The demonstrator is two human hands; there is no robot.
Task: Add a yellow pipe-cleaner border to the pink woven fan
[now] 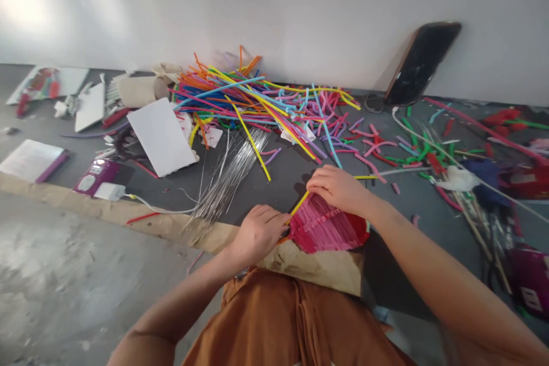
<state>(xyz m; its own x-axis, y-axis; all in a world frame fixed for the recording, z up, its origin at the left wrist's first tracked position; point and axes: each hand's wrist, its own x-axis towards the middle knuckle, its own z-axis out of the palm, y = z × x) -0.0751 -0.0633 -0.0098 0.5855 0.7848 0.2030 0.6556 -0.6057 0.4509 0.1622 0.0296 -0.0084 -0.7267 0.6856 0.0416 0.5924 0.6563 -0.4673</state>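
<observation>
Yellow strip [299, 207] runs toward 1 o'clock from your left hand [261, 230], grip hidden, to your right hand [339, 189], pinching it; pink piece [321, 222] at right's 6 o'clock.

Beyond the pink panel [319, 223]: open tabletop strip [286, 178]; farther beyond, pipe-cleaner heap [240, 97] obstructs. Left of panel: wire bundle [235, 168] blocks low passage.

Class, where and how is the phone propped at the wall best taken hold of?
Grip the phone by its long edges, upper half, likely best from the front: it leans on the wall, dark face outward, with a white cable at its lower end.
</observation>
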